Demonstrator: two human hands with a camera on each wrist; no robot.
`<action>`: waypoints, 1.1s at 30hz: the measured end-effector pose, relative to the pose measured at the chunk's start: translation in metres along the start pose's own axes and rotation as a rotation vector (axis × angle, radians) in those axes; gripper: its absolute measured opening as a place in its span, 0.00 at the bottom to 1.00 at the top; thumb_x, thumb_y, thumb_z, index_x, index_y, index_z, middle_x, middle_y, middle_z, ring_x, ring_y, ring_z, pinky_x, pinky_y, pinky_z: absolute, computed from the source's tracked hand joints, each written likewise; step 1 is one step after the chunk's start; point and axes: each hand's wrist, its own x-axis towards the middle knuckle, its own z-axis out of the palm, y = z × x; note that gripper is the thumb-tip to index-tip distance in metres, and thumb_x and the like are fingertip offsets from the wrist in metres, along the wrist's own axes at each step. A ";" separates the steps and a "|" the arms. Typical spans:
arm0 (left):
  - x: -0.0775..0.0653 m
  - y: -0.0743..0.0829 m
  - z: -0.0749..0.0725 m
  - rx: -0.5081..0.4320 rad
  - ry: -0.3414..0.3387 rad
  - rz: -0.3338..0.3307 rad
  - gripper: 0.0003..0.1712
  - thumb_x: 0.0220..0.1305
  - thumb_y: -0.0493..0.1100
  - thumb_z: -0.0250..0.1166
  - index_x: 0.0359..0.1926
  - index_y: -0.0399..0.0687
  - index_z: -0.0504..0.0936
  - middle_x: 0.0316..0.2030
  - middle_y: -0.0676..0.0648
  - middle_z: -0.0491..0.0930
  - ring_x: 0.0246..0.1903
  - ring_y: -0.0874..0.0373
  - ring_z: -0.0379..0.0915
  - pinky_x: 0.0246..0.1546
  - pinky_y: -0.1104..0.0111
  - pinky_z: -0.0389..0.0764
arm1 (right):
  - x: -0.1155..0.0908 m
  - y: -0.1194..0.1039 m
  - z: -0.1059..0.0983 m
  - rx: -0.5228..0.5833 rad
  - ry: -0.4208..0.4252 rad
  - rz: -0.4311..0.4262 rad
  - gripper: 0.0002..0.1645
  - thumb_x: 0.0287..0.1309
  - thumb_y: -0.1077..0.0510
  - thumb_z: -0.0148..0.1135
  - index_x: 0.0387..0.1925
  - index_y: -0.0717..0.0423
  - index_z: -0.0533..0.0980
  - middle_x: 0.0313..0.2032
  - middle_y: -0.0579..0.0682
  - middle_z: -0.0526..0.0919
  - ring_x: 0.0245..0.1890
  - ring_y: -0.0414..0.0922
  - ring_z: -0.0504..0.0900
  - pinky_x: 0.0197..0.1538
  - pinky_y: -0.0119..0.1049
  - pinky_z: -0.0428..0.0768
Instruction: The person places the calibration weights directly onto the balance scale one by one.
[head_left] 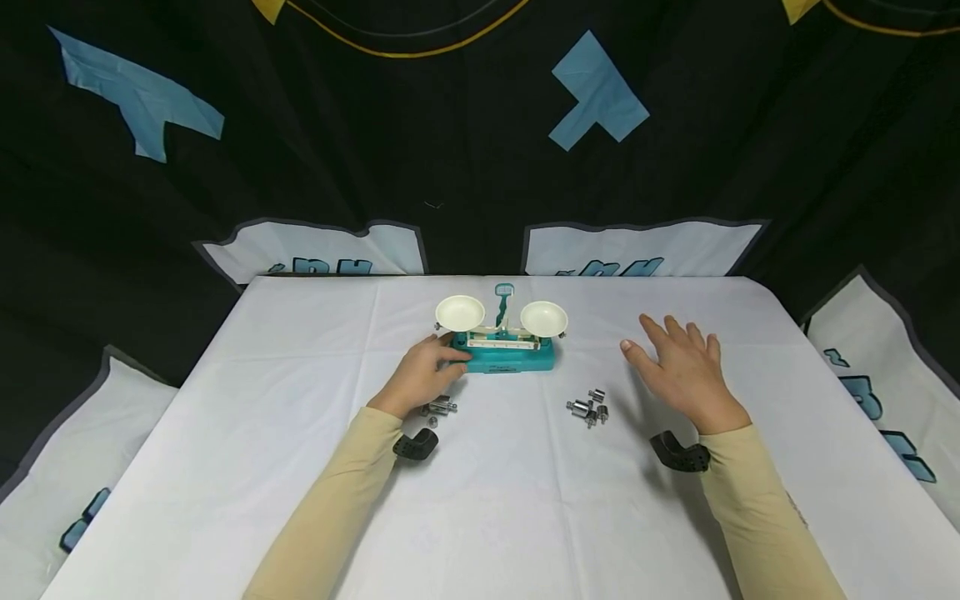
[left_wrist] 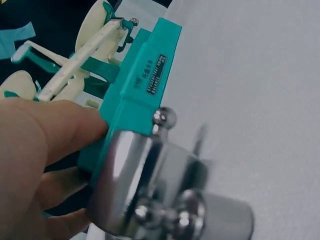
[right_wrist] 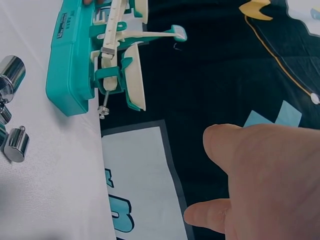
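Note:
A teal balance scale (head_left: 504, 358) with two cream pans (head_left: 461, 312) stands toward the far side of the table. My left hand (head_left: 422, 375) grips the left end of its base, fingers bent about that end. In the left wrist view, a fingertip touches the teal base (left_wrist: 135, 85). Shiny metal weights (head_left: 441, 406) lie just under the left hand, large and close in the left wrist view. To the right, my right hand (head_left: 686, 371) is raised with its fingers spread, holding nothing. Between it and the scale lies a second cluster of metal weights (head_left: 581, 408).
A white cloth covers the table (head_left: 480, 517). Behind it hangs a black curtain (head_left: 480, 150) with blue and yellow patches. A black wrist camera (head_left: 415, 444) sits beneath the left wrist, another (head_left: 679, 452) beneath the right.

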 end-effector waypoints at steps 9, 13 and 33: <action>0.005 -0.009 0.007 -0.074 0.085 -0.020 0.13 0.65 0.37 0.66 0.49 0.41 0.90 0.70 0.35 0.72 0.74 0.36 0.61 0.76 0.44 0.63 | 0.000 0.000 0.001 -0.002 -0.022 0.002 0.43 0.75 0.37 0.44 0.75 0.64 0.60 0.73 0.78 0.56 0.73 0.81 0.48 0.72 0.79 0.38; 0.005 -0.011 0.009 -0.083 0.102 -0.018 0.13 0.63 0.36 0.68 0.48 0.42 0.90 0.69 0.36 0.73 0.74 0.37 0.62 0.76 0.45 0.62 | 0.001 0.000 0.001 -0.004 -0.034 0.004 0.44 0.75 0.36 0.43 0.76 0.64 0.60 0.74 0.78 0.56 0.74 0.81 0.48 0.72 0.79 0.38; 0.005 -0.025 0.019 -0.208 0.161 -0.019 0.14 0.60 0.34 0.67 0.48 0.42 0.90 0.69 0.41 0.74 0.73 0.42 0.66 0.75 0.51 0.67 | -0.001 0.002 0.000 -0.005 -0.061 0.008 0.44 0.75 0.35 0.40 0.75 0.63 0.60 0.73 0.77 0.57 0.73 0.80 0.50 0.72 0.80 0.40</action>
